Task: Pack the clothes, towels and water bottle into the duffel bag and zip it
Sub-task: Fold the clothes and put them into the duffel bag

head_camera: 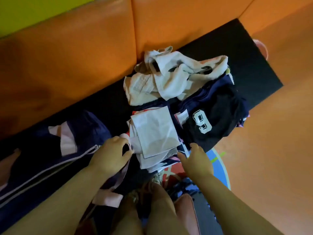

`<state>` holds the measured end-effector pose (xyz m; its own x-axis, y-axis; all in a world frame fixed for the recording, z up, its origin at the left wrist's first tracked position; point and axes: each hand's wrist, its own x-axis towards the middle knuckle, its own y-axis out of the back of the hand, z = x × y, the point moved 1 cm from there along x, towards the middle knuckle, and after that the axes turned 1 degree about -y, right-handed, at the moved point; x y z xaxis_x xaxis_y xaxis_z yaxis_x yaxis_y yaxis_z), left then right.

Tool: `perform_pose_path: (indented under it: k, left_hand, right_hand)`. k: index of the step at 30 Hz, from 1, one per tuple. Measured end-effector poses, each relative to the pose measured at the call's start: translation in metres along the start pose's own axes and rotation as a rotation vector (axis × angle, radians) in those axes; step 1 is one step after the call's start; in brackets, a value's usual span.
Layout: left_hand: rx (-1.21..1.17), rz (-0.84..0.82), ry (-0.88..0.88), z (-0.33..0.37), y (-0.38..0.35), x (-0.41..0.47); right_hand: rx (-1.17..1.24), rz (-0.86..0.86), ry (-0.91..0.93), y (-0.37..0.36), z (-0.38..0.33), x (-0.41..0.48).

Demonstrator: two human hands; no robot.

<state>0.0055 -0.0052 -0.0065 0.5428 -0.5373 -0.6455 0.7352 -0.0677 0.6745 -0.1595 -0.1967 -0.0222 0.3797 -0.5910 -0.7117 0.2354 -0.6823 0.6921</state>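
White towels at 12 o'clock and a navy number 9 shirt at 2 o'clock hem the folded white garment on the black bench. The duffel bag lies at 9 o'clock, cut off left. The right hand rests straight fingers at the garment's near corner; the left hand curls beside it, hold unclear.

Navy duffel bag, white towels

One duffel bag, two hands, one numbered jersey, one folded white cloth.
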Motion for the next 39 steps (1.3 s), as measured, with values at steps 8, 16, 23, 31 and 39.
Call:
perform_pose_path:
  k: [8,16,23,31,39]
  left_hand:
    - [0.084,0.122,-0.200,0.003,-0.019,0.110]
    - [0.140,0.008,-0.169,0.003,-0.037,0.141]
    - [0.144,-0.094,0.058,-0.016,-0.022,0.122]
    - [-0.084,-0.040,0.139,-0.015,-0.026,0.136]
    - [-0.242,-0.077,0.156,-0.013,-0.027,0.147]
  right_hand:
    - [0.208,0.108,-0.338,-0.076,-0.036,0.033]
    - [0.303,0.160,-0.272,-0.099,-0.049,0.049]
    - [0.346,0.276,-0.065,-0.087,-0.045,0.047]
    - [0.888,0.156,-0.569,-0.108,-0.048,0.030]
    - [0.892,0.148,-0.581,-0.108,-0.047,0.042]
